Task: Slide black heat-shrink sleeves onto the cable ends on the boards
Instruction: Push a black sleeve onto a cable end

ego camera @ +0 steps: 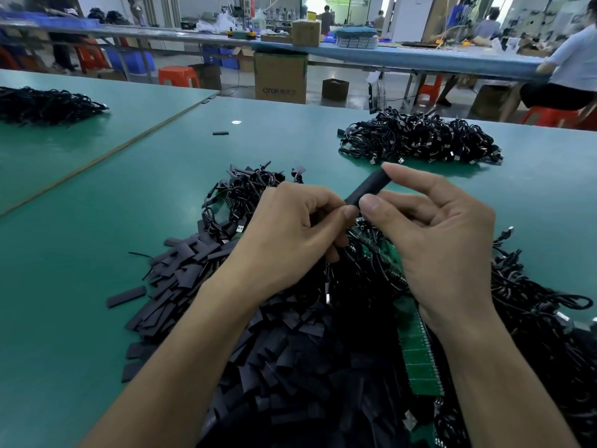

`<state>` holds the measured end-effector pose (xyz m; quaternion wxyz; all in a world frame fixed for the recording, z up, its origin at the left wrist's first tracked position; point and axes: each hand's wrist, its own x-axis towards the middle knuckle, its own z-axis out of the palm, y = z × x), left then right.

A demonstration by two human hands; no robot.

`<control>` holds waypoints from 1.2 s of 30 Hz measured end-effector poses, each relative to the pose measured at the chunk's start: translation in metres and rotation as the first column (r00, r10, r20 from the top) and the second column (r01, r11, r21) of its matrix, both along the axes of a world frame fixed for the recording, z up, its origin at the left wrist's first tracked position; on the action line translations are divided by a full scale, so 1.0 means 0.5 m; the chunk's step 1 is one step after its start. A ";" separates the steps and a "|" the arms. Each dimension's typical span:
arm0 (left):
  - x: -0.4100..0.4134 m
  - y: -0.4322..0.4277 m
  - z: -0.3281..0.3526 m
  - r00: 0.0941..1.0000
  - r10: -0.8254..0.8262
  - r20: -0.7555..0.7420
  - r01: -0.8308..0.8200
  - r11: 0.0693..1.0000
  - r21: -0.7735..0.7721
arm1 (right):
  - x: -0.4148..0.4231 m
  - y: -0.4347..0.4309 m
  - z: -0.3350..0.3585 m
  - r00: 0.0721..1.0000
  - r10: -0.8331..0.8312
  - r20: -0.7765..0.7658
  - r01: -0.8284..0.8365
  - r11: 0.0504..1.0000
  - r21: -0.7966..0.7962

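Note:
My right hand [442, 240] pinches a black heat-shrink sleeve [368, 188] between thumb and forefinger, tilted up to the right. My left hand [290, 231] has its fingers curled round the black cable end just below the sleeve's lower mouth; the exact join is hidden by my fingertips. A green board strip [420, 357] with cables attached lies under my right wrist. A big heap of loose flat black sleeves [181, 270] covers the green table in front of me and to the left.
A pile of black USB cables [420, 137] lies further back on the right, another tangle [542, 305] at the right edge, and one more [45, 105] at the far left. A single sleeve [220, 133] lies alone mid-table. People sit at benches behind.

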<state>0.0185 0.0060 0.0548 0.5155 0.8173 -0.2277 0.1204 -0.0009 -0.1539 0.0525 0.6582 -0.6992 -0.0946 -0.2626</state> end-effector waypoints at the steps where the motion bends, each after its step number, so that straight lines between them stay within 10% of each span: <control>1: -0.001 -0.002 -0.001 1.000 -0.003 -0.007 0.003 1.000 -0.003 | -0.001 0.000 0.002 1.000 0.000 0.004 0.000 1.000 -0.007; 26: 0.006 0.043 0.019 0.980 -0.109 -0.164 0.122 0.990 0.070 | -0.005 -0.005 0.010 0.999 0.003 -0.040 0.005 0.978 0.210; 36: 0.074 0.037 0.000 0.913 0.399 -0.079 -0.407 0.892 -0.195 | -0.018 -0.015 0.008 0.974 -0.122 -0.190 0.021 0.888 -0.459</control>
